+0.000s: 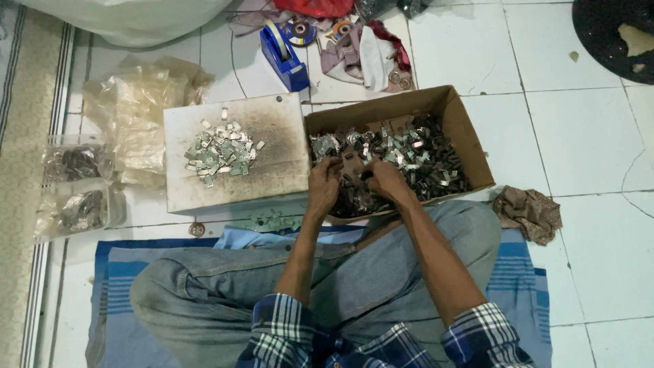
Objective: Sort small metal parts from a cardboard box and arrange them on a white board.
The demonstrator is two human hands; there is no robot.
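White tiled floor, cardboard box (470, 146) of metal clips (415, 153), both hands' fingers (332, 169) curled among them, grip unclear

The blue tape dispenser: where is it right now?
In the head view the blue tape dispenser stands on the white tiled floor, upper centre, just beyond the scorched white board and left of a heap of rags.

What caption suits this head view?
Seated person's left hand and right hand sorting small metal parts in a cardboard box.
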